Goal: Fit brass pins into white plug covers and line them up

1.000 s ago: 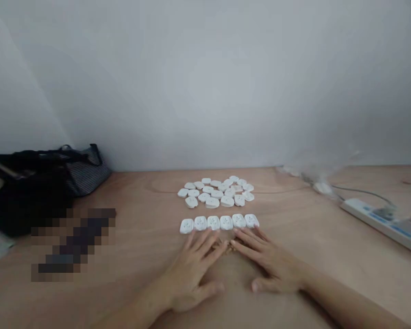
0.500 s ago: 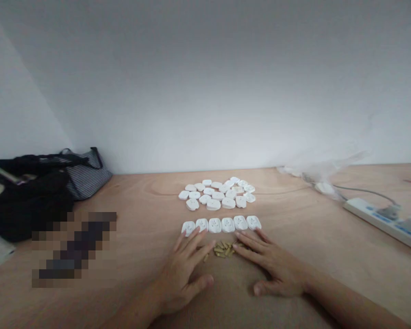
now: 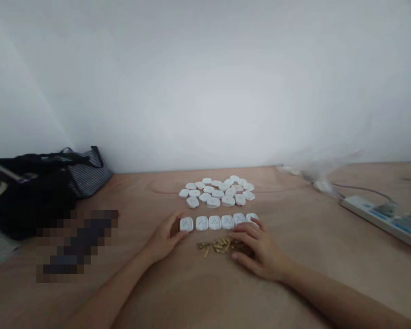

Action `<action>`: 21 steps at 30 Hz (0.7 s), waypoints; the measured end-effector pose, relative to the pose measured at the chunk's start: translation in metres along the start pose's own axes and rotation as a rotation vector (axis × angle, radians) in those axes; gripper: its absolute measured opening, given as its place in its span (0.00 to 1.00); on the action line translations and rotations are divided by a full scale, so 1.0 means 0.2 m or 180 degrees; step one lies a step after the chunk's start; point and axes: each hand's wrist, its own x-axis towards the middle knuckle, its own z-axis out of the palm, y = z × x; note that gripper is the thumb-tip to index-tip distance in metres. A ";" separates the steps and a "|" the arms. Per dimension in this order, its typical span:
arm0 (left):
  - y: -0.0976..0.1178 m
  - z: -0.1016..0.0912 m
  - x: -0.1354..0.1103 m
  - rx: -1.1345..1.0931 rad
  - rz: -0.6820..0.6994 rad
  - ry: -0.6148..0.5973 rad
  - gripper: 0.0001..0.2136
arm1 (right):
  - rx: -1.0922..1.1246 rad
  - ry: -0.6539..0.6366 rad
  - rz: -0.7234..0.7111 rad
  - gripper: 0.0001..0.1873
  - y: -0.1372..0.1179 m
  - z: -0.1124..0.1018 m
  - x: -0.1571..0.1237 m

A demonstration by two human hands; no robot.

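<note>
From the head view, the left hand (image 3: 164,240) is curled against the leftmost of six white plastic socket covers (image 3: 187,224), lined up mid-desk; any grip cannot be told. The right hand (image 3: 256,251) is loosely cupped at the row's right end, beside brass pins (image 3: 215,246) scattered nearer the wooden desk's (image 3: 192,297) near edge; any grip is unclear. A loose cluster of covers (image 3: 215,192) lies behind the row, toward the far edge.
</note>
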 end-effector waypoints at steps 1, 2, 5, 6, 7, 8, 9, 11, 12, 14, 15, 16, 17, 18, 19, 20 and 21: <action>0.03 0.00 -0.01 -0.0005 0.0004 0.0113 0.24 | 0.0020 0.0099 0.0015 0.18 -0.01 0.01 0.02; 0.06 0.01 -0.02 -0.0022 0.0038 0.0170 0.25 | 0.0053 0.0183 0.0029 0.17 -0.01 0.03 0.03; 0.17 0.06 -0.04 -0.0195 0.0234 -0.0038 0.28 | 0.0186 0.0300 0.0098 0.19 -0.02 0.05 0.07; 0.21 0.08 -0.04 -0.0257 0.0300 -0.0120 0.28 | 0.0226 0.0299 0.0116 0.22 -0.02 0.06 0.08; 0.25 0.10 -0.04 -0.0328 0.0358 -0.0213 0.29 | 0.0259 0.0268 0.0125 0.25 -0.02 0.06 0.09; 0.28 0.12 -0.04 -0.0396 0.0406 -0.0282 0.30 | 0.0287 0.0219 0.0133 0.27 -0.02 0.06 0.09; 0.30 0.14 -0.03 -0.0460 0.0416 -0.0308 0.32 | 0.0310 0.0169 0.0143 0.29 -0.02 0.06 0.10; 0.34 0.17 -0.02 -0.0519 0.0412 -0.0335 0.34 | 0.0362 0.0067 0.0165 0.32 -0.02 0.05 0.10; 0.35 0.19 -0.02 -0.0510 0.0397 -0.0323 0.35 | 0.0388 0.0014 0.0170 0.33 -0.02 0.05 0.10; 0.36 0.21 -0.02 -0.0445 0.0371 -0.0278 0.35 | 0.0415 -0.0077 0.0154 0.33 -0.01 0.04 0.10; 0.36 0.22 -0.02 -0.0408 0.0364 -0.0251 0.34 | 0.0421 -0.0118 0.0135 0.34 -0.01 0.04 0.11; 0.36 0.23 -0.02 -0.0385 0.0360 -0.0222 0.34 | 0.0426 -0.0149 0.0117 0.35 -0.01 0.04 0.11; 0.37 0.23 -0.02 -0.0379 0.0369 -0.0206 0.35 | 0.0435 -0.0163 0.0093 0.35 -0.01 0.04 0.11; 0.36 0.22 -0.02 -0.0383 0.0392 -0.0212 0.36 | 0.0451 -0.0165 0.0064 0.35 -0.02 0.04 0.12; 0.36 0.21 -0.02 -0.0391 0.0425 -0.0225 0.37 | 0.0476 -0.0150 0.0038 0.34 -0.02 0.03 0.12; 0.35 0.19 -0.02 -0.0398 0.0468 -0.0261 0.37 | 0.0508 -0.0116 0.0026 0.33 -0.02 0.03 0.12; 0.34 0.17 -0.02 -0.0401 0.0519 -0.0325 0.36 | 0.0544 -0.0069 0.0033 0.30 -0.02 0.03 0.12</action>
